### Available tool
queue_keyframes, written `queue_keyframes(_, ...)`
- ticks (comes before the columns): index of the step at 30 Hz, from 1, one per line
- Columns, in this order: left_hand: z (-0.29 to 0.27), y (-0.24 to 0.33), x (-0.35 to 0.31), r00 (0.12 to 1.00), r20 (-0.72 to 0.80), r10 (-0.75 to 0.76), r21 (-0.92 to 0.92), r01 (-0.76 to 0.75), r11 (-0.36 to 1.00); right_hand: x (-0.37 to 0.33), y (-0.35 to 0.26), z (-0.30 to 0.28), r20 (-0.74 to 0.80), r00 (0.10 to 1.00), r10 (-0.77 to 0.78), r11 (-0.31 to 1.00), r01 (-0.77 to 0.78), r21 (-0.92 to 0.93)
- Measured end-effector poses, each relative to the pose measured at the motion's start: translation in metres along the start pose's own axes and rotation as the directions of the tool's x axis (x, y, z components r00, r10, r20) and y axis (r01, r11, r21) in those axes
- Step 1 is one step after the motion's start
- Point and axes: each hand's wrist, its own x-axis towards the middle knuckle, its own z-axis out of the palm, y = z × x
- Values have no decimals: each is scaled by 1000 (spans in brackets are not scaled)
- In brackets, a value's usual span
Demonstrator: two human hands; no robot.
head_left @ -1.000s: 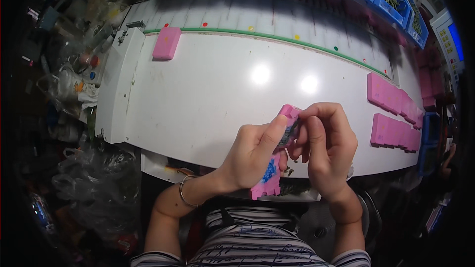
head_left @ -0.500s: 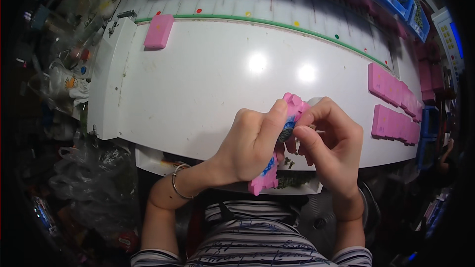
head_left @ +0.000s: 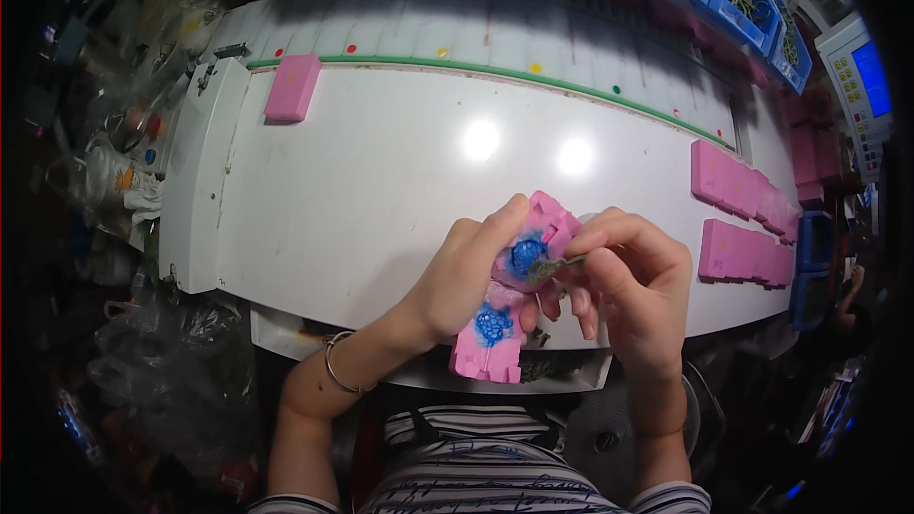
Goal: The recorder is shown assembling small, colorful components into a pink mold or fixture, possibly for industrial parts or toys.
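A pink two-part mould (head_left: 487,366), apparently rubber, lies spread open with blue-stained hollows on both halves. My left hand (head_left: 457,276) is closed around its left side, thumb along the upper half. In my right hand (head_left: 633,281), thumb and forefinger pinch a small grey-green piece with a thin stem (head_left: 545,270). That piece is at the lower right rim of the upper blue hollow; whether it touches the mould I cannot tell. Fingers under the mould are partly hidden.
On the white table (head_left: 381,181), one pink block (head_left: 292,88) stands far left and two rows of pink blocks (head_left: 738,249) stand at the right. An open drawer (head_left: 581,371) holds greenish pieces below my hands. Blue bins (head_left: 757,0) hang at the upper right.
The mould has turned to face up, so both blue hollows now show. The grey-green piece in my right hand is now visible at the upper hollow's rim. The whole view has shifted slightly.
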Motion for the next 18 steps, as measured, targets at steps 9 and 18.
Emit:
queue_keyframes(9, 16, -15, -19, 928, -43, 369, 69, -366, 928, -17, 20, 7, -24, 759, -651, 593, 489, -639)
queue_keyframes(18, 31, -20, -18, 893, -186, 410, 166, -383, 909, -25, 26, 6, -17, 741, -671, 482, 419, -770)
